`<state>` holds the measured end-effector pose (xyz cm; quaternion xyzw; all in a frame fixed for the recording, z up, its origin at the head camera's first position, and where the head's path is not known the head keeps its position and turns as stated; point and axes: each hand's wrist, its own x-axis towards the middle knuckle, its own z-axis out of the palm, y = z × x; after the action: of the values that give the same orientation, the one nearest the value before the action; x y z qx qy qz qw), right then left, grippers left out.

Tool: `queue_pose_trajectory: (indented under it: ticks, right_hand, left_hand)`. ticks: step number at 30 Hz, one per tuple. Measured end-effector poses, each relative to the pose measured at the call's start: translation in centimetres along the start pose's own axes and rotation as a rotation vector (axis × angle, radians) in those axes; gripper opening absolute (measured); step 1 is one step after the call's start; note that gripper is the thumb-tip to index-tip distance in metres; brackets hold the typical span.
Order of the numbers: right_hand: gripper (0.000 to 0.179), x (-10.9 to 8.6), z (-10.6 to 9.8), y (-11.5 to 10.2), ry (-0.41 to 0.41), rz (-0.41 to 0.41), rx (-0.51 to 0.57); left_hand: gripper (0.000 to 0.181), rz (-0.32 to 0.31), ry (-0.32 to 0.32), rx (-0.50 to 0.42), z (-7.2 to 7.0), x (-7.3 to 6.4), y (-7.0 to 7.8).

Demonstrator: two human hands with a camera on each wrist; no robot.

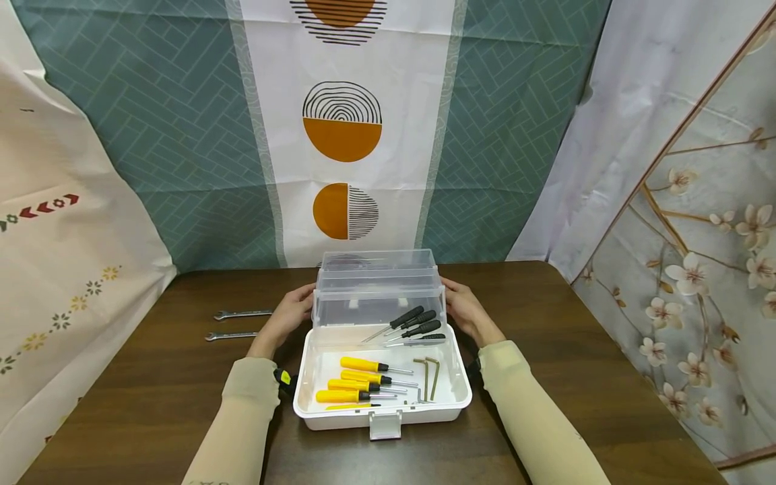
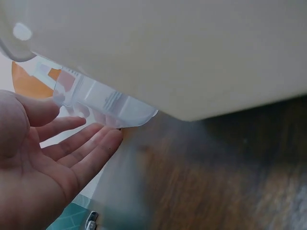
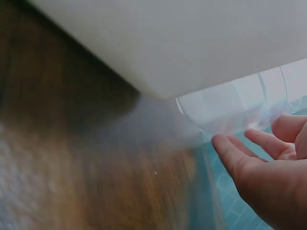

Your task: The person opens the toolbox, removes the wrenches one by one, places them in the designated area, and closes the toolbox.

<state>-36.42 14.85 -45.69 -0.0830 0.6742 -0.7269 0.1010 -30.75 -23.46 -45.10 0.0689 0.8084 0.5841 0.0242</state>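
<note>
A white toolbox (image 1: 342,423) stands on the table with its clear lid (image 1: 378,275) raised at the back. My left hand (image 1: 289,314) is at the lid's left side; in the left wrist view its fingers (image 2: 91,160) stretch loosely along the clear plastic, thumb near its edge. On the opposite side my right hand (image 1: 469,313) has its fingertips (image 3: 221,143) right at the lid. Inside the box lie several yellow-handled screwdrivers (image 1: 359,364), several black-handled tools (image 1: 407,316) and L-shaped hex keys (image 1: 426,380). The latch (image 1: 384,426) hangs down in front.
Two metal wrenches (image 1: 242,314) lie on the brown table (image 1: 151,377) to the left, the nearer one partly behind my left wrist. A patterned cloth (image 1: 358,148) hangs behind the table. Flowered fabric (image 1: 685,303) hangs along the right side.
</note>
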Motion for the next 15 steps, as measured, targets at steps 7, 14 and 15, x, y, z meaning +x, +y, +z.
queue_pose_trajectory:
  ticks: [7, 14, 15]
  right_hand:
    - [0.051, -0.1, -0.1, -0.8, -0.009, -0.049, 0.033]
    - [0.051, -0.5, -0.4, -1.9, -0.03, -0.102, 0.04]
    - [0.051, -0.5, -0.4, -2.0, -0.034, -0.109, 0.047]
  left_hand:
    - [0.05, 0.035, 0.032, -0.024, -0.4, -0.2, 0.5]
    - [0.051, 0.063, 0.068, -0.027, -0.8, -0.6, 1.9]
    - [0.051, 0.069, 0.076, -0.028, -0.8, -0.7, 2.1]
